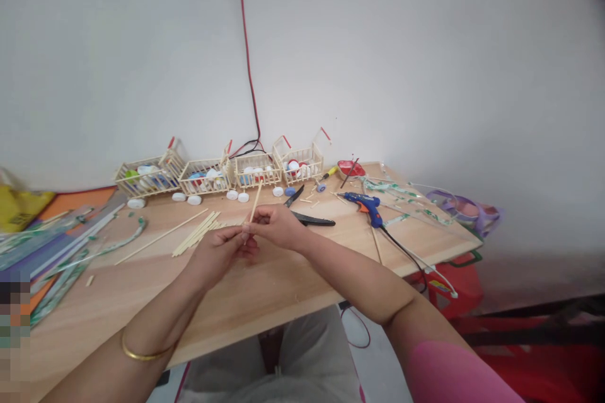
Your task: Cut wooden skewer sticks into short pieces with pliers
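A thin wooden stick point(256, 198) slants upward from where my two hands meet, above the middle of the table. The fingertips of my left hand point(222, 250) pinch its lower end. My right hand point(278, 227) is closed on the same stick just beside them, its fingers curled. Just beyond my right hand lies a black, scissor-like tool point(314, 220) with two spread arms, partly hidden by that hand. To the left of my left hand is a loose bundle of short sticks point(196, 233), with one longer stick point(161, 237) beside it.
Several small stick-built carts point(258, 170) with bottle-cap wheels stand along the wall. A blue glue gun point(363, 203) lies on the right, its cord over the table edge. Behind it is a red dish point(352, 168). Plastic wrappers point(70, 264) lie at left. A red stool point(454, 283) stands at right.
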Demonstrator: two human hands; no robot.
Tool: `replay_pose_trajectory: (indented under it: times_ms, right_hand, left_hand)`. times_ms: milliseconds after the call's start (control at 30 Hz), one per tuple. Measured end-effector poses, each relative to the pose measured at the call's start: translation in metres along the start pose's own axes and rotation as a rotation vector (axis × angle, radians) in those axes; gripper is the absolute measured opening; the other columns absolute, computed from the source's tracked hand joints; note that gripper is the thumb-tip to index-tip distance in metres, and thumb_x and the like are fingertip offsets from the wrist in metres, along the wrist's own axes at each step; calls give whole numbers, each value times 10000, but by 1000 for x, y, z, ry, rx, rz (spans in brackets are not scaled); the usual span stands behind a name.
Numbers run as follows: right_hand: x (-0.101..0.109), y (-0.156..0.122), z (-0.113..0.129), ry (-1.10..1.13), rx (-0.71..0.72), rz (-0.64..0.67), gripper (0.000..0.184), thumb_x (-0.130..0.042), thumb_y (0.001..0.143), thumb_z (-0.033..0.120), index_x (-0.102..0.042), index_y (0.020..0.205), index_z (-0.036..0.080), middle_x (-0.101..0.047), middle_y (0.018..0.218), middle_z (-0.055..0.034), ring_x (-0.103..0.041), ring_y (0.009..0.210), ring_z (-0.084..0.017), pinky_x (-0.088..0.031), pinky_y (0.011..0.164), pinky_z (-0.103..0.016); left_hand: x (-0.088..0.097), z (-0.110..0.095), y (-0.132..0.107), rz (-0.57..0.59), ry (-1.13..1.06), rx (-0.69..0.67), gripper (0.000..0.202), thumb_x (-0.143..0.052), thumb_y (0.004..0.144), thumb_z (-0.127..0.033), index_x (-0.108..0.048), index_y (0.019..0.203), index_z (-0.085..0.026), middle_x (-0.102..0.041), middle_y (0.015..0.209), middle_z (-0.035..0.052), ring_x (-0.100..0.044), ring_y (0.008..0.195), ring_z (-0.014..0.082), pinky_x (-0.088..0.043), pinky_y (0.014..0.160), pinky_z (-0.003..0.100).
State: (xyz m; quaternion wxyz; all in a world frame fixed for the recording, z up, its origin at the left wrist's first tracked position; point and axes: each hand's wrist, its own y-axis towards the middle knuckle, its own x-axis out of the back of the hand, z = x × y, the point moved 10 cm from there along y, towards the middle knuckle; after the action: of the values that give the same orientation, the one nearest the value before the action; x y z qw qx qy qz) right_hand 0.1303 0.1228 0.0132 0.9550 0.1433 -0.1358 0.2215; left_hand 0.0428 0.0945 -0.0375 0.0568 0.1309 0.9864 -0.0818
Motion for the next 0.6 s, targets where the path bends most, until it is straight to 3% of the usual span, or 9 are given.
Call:
replay_pose_trajectory:
  times_ms: [133,200,300,367,467,600]
  right_hand:
    - [12,-2,8,-93,-23,140,322,-700,668,362,-624,907,161,-624,802,-10,-567,694,-111,-434,614,-216]
    - [41,-6,7,-273,-63,128,381,-687,683,346,-607,1013,173,-630,834,-20,-569,676,-118,-434,599,-227]
    - [81,-16,-2,-701,-58,173,356,-672,689,345,-626,1011,199,-647,877,-37,-590,791,-185,-442,688,-288]
    - [100,-20,-19,-886,-103,219,551,-715,622,353,-579,1133,195,-626,1053,-90,-582,922,-250,-445,771,-342]
    - [103,-21,-43,-980,-106,355,852,-732,575,352,-400,1335,161,-455,1327,-147,-470,1156,-301,-383,938,-384]
    - [93,-11,-61,-1049,-123,501,1080,-736,530,452,-212,1428,158,-253,1461,-142,-252,1313,-347,-259,1043,-441]
  left_hand:
    - [3,2,2,-3,-46,18,296,-692,690,-380,-659,817,-115,-679,715,65,-639,670,160,-527,639,278]
    - [8,-1,1,-47,-92,6,274,-703,681,-360,-653,805,-120,-680,727,60,-647,688,161,-531,653,277]
    - [14,-7,-1,-109,-149,-13,274,-716,668,-343,-648,820,-125,-674,750,48,-654,698,165,-535,638,272]
    - [12,-9,-3,-111,-158,-9,279,-717,666,-345,-646,816,-121,-670,751,45,-653,685,161,-534,618,264]
    - [8,-8,-3,-86,-144,1,278,-712,671,-349,-646,808,-117,-665,743,41,-646,661,148,-531,601,249]
    - [11,-6,0,-97,-112,0,286,-711,670,-349,-641,818,-115,-663,733,38,-643,656,142,-532,612,253]
